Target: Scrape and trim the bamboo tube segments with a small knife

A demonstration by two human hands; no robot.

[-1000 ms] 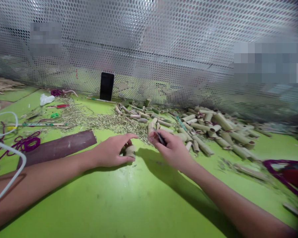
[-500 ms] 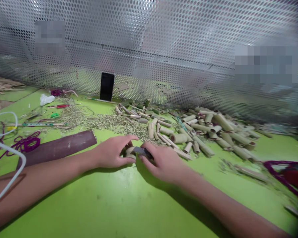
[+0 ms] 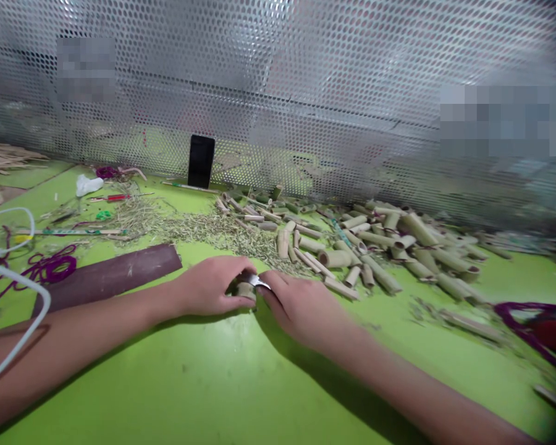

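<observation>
Near the middle of the green table (image 3: 222, 383), my left hand (image 3: 213, 285) is closed around a short bamboo piece (image 3: 246, 289), most of it hidden by the fingers. My right hand (image 3: 301, 303) grips a small knife (image 3: 258, 282), its shiny metal blade against the bamboo at the opening of my left hand. Fingers cover the knife's handle. Just behind both hands lie thin green-beige shavings (image 3: 222, 237). A dark brown sheet (image 3: 134, 272) lies beside my left forearm.
Cut bamboo tubes (image 3: 417, 253) lie heaped at the back right. A phone (image 3: 201, 162) stands against the perforated metal screen (image 3: 269, 80). Purple cord (image 3: 58, 267), a red-handled tool (image 3: 115, 198) and a white cable (image 3: 32, 278) are at left.
The knife has turned in my right hand, so its blade now shows bright instead of dark grey. My left hand still holds the bamboo in nearly the same place.
</observation>
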